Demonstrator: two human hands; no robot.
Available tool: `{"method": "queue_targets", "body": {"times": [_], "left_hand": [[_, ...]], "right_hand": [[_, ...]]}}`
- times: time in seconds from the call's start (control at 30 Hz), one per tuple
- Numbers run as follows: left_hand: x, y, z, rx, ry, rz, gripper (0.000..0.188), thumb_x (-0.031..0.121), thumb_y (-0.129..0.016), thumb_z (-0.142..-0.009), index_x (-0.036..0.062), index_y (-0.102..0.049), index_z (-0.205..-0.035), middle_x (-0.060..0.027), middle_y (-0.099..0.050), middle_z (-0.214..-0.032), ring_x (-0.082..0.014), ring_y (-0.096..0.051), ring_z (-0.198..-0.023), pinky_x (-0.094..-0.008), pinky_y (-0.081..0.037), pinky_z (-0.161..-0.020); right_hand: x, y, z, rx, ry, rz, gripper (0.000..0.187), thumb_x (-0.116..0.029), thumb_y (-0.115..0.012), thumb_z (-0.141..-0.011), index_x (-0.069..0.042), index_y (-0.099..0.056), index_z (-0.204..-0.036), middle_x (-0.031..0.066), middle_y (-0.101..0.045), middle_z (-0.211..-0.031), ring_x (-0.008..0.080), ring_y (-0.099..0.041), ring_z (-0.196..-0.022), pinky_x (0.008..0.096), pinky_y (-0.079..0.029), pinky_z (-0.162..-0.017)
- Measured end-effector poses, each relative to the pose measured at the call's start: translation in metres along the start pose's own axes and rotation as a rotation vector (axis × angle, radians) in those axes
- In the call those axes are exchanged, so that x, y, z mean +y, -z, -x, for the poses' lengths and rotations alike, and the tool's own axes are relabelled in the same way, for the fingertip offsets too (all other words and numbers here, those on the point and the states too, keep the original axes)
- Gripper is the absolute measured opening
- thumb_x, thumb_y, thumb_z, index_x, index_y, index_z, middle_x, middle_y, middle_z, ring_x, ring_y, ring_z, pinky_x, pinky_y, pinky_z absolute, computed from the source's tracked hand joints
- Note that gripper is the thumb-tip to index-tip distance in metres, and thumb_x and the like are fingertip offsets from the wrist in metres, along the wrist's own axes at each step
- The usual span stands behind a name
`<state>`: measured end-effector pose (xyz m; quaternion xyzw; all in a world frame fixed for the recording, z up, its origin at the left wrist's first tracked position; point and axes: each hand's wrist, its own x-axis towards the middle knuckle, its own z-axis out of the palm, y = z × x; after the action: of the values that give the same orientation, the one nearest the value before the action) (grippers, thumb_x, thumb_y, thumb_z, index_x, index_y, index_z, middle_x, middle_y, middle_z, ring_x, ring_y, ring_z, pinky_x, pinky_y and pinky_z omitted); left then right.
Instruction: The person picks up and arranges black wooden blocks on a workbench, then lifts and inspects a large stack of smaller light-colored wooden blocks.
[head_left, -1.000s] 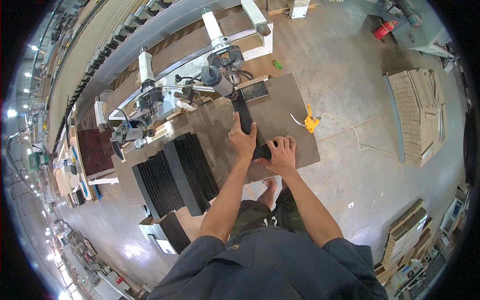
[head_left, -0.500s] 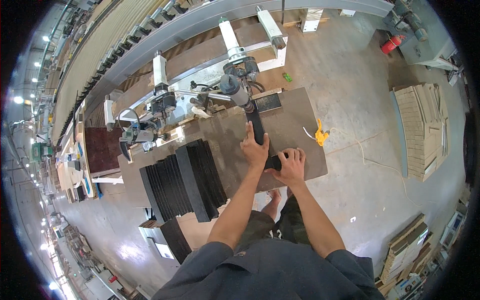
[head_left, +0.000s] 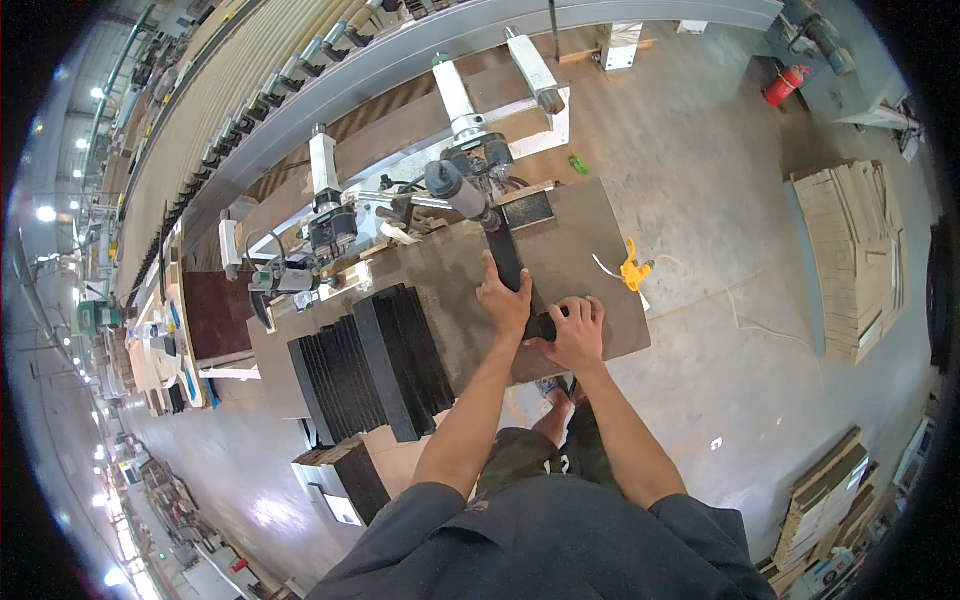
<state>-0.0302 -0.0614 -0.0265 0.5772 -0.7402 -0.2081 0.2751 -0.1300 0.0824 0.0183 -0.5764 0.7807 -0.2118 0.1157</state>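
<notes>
A long black strip of board lies on the brown worktable, its far end beneath the spindle of a grey drilling head. My left hand holds the strip midway, index finger stretched along its left edge and thumb at its right side. At the near end, my right hand is closed around the strip's right corner, fingers bent and partly hidden. Left of my hands lies a row of similar black strips, with a thicker black piece over them.
Beyond the table's back edge, further drilling heads hang from white arms. A yellow air gun rests at the right edge, near a hose on the floor. Stacked boards stand at right, and a red fire extinguisher is farther back.
The whole view has shifted slightly. Both hands keep their places on the strip, and its far end stays beneath the drilling head.
</notes>
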Motion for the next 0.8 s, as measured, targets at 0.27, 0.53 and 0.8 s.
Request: {"method": "queue_targets", "body": {"times": [0.27,0.53,0.8], "left_hand": [[0.003,-0.005,-0.007,0.019,0.004,-0.037,0.091,0.049,-0.081,-0.093,-0.0063,-0.05,-0.159,-0.0307,-0.066,-0.145,-0.0483,-0.072,-0.117,-0.0511,-0.057,-0.099],[0.013,-0.001,-0.001,0.055,-0.036,-0.108,0.084,0.042,-0.08,-0.091,0.0004,-0.052,-0.159,-0.0263,-0.068,-0.142,-0.0503,-0.068,-0.105,-0.0537,-0.054,-0.097],[0.007,0.002,0.007,0.006,-0.04,-0.275,0.078,0.045,-0.077,-0.095,0.0059,-0.054,-0.158,-0.0236,-0.066,-0.148,-0.0489,-0.07,-0.107,-0.054,-0.053,-0.099]], "right_hand": [[0.008,0.0,-0.005,0.038,0.019,-0.042,0.072,-0.071,-0.079,-0.08,-0.011,-0.072,-0.12,0.0121,-0.061,-0.119,0.0328,-0.056,-0.124,0.0605,-0.032,-0.121],[0.013,-0.002,-0.001,0.034,0.027,-0.091,0.071,-0.071,-0.078,-0.08,-0.012,-0.071,-0.119,0.0118,-0.059,-0.118,0.0323,-0.055,-0.125,0.0614,-0.034,-0.12],[0.012,0.0,0.006,0.02,0.04,-0.108,0.075,-0.07,-0.079,-0.08,-0.009,-0.066,-0.121,0.0119,-0.059,-0.119,0.0318,-0.054,-0.126,0.0603,-0.032,-0.121]]}}
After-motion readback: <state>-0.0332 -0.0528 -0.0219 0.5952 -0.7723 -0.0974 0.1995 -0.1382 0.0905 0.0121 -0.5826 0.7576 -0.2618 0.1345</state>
